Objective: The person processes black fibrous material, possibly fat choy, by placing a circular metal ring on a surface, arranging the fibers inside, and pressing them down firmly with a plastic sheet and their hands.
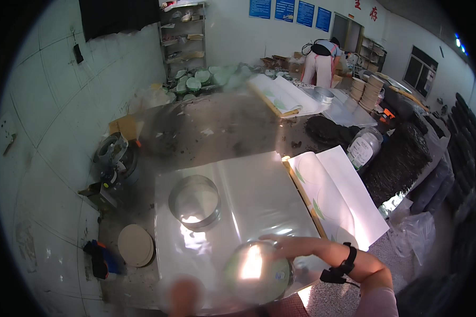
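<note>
A round greenish disc (254, 272) covered in shiny clear film lies at the near edge of the table. My right hand (279, 244) comes in from the lower right, a black strap on its wrist, and its fingers curl over the disc's far right rim. My left hand (185, 296) is a blurred shape at the bottom edge, just left of the disc; its fingers cannot be made out. A stack of clear film sheets (248, 185) lies under the disc. On it, a little farther away, stands a metal ring (194, 202).
White paper sheets with green print (344, 195) lie to the right, beside a plastic jar (365, 148) and piles of dark cakes (402, 158). Round tan boards (135, 244) lie at the lower left. A person (322, 61) works at the far table beside stacked bowls (370, 87).
</note>
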`<action>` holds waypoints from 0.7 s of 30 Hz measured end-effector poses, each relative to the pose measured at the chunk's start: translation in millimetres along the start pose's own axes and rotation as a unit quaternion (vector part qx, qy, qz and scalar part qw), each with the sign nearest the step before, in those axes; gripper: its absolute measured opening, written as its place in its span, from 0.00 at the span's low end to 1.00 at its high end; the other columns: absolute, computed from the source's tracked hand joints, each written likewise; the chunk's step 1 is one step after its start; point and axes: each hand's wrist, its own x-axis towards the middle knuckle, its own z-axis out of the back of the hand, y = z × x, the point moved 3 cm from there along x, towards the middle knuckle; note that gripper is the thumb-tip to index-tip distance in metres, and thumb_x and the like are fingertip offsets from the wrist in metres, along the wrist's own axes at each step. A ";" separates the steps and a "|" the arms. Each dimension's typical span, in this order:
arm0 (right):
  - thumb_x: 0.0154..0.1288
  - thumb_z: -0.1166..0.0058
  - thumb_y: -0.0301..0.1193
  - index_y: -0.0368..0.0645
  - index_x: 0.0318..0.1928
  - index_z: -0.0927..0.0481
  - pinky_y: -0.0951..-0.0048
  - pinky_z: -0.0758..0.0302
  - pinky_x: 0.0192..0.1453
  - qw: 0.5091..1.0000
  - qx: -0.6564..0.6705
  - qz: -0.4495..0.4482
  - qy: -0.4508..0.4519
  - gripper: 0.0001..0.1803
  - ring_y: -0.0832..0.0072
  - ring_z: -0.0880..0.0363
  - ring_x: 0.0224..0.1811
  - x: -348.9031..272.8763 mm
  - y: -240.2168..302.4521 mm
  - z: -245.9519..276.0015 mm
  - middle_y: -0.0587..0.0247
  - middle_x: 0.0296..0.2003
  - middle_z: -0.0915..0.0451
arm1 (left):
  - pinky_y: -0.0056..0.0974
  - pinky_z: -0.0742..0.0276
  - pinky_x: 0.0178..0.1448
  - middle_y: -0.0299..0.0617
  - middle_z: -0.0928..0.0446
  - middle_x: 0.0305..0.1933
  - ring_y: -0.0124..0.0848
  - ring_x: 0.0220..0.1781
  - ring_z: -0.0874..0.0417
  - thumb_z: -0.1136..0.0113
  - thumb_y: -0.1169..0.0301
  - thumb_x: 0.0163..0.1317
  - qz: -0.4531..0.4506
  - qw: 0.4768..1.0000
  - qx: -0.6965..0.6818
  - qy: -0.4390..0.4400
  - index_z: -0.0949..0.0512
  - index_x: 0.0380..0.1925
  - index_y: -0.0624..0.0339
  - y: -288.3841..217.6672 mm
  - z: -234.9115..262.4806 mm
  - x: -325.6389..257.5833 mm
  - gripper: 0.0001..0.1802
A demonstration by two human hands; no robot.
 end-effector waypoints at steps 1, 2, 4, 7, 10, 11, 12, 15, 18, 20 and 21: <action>0.61 0.44 0.46 0.44 0.70 0.48 0.63 0.32 0.62 0.996 -0.046 0.015 -0.076 0.43 0.62 0.37 0.65 20.1 0.3 37.1 0.51 0.64 0.39 | 0.47 0.30 0.55 0.53 0.23 0.42 0.47 0.46 0.23 0.40 0.65 0.56 0.101 0.987 -0.125 0.032 0.22 0.40 0.59 5.0 16.0 -10.0 0.14; 0.64 0.47 0.48 0.44 0.69 0.46 0.62 0.26 0.56 0.978 0.123 0.113 -0.122 0.40 0.63 0.32 0.61 19.2 57.3 60.3 0.51 0.61 0.36 | 0.47 0.30 0.55 0.53 0.23 0.42 0.47 0.46 0.23 0.40 0.65 0.56 0.115 0.986 -0.118 0.027 0.22 0.40 0.59 16.3 15.5 -11.1 0.14; 0.68 0.53 0.49 0.43 0.68 0.45 0.62 0.30 0.60 0.858 0.338 0.339 -0.187 0.36 0.64 0.33 0.62 69.2 81.7 141.3 0.53 0.60 0.34 | 0.49 0.33 0.57 0.53 0.26 0.48 0.49 0.52 0.27 0.34 0.63 0.50 -0.002 0.977 -0.053 0.206 0.23 0.39 0.57 17.8 -6.5 -0.4 0.18; 0.69 0.55 0.49 0.42 0.67 0.42 0.62 0.37 0.65 0.789 0.342 0.450 -0.241 0.34 0.64 0.33 0.62 122.5 138.6 132.4 0.53 0.59 0.32 | 0.52 0.34 0.56 0.54 0.29 0.52 0.53 0.55 0.31 0.32 0.59 0.45 -0.192 0.975 -0.102 -0.047 0.24 0.36 0.54 32.1 -16.5 -10.0 0.19; 0.65 0.51 0.52 0.40 0.67 0.43 0.47 0.46 0.69 0.880 -0.179 0.379 -0.222 0.39 0.61 0.44 0.70 192.9 118.7 17.7 0.52 0.67 0.41 | 0.53 0.35 0.56 0.55 0.29 0.51 0.55 0.54 0.31 0.30 0.56 0.39 -0.163 0.984 -0.074 0.006 0.23 0.37 0.52 25.9 -3.5 -5.2 0.24; 0.63 0.49 0.52 0.40 0.65 0.39 0.44 0.48 0.69 0.844 -0.280 0.350 -0.295 0.38 0.60 0.43 0.69 197.9 92.8 -18.3 0.51 0.63 0.36 | 0.53 0.35 0.56 0.55 0.29 0.51 0.55 0.54 0.31 0.30 0.56 0.39 -0.158 0.985 -0.077 0.006 0.23 0.37 0.52 25.0 -1.9 -7.7 0.24; 0.61 0.48 0.53 0.40 0.63 0.34 0.40 0.50 0.68 0.790 -0.376 0.316 -0.367 0.37 0.59 0.42 0.68 199.2 75.8 -43.4 0.50 0.60 0.31 | 0.53 0.35 0.57 0.55 0.30 0.52 0.54 0.55 0.31 0.30 0.55 0.40 -0.133 0.978 -0.136 0.086 0.23 0.39 0.53 25.0 -4.3 -8.9 0.25; 0.60 0.48 0.47 0.46 0.54 0.25 0.34 0.47 0.63 0.716 -0.457 0.315 -0.423 0.25 0.61 0.34 0.62 174.1 42.5 -58.1 0.62 0.50 0.24 | 0.53 0.34 0.57 0.53 0.30 0.53 0.51 0.56 0.31 0.30 0.55 0.39 -0.131 0.956 -0.136 0.224 0.23 0.42 0.53 22.9 -15.7 -9.6 0.28; 0.60 0.47 0.46 0.48 0.44 0.21 0.43 0.46 0.66 0.743 -0.543 0.159 -0.358 0.18 0.66 0.32 0.55 160.5 17.6 -68.2 0.67 0.42 0.24 | 0.51 0.31 0.50 0.50 0.26 0.44 0.47 0.47 0.26 0.34 0.55 0.44 -0.188 0.947 0.001 0.262 0.22 0.36 0.56 20.6 -40.5 1.2 0.22; 0.60 0.46 0.42 0.51 0.39 0.20 0.45 0.44 0.65 0.739 -0.543 0.166 -0.362 0.12 0.68 0.32 0.52 138.2 10.2 -73.2 0.71 0.39 0.25 | 0.50 0.28 0.42 0.48 0.21 0.33 0.45 0.37 0.21 0.38 0.55 0.50 -0.231 0.940 0.075 0.241 0.20 0.31 0.58 10.8 -35.9 -2.0 0.18; 0.60 0.47 0.42 0.52 0.40 0.20 0.45 0.45 0.66 0.770 -0.527 0.157 -0.324 0.12 0.69 0.32 0.53 131.4 3.0 -77.3 0.71 0.39 0.25 | 0.48 0.28 0.44 0.47 0.21 0.34 0.42 0.41 0.22 0.37 0.56 0.49 -0.218 0.941 0.067 0.251 0.20 0.32 0.56 8.0 -31.6 -5.0 0.17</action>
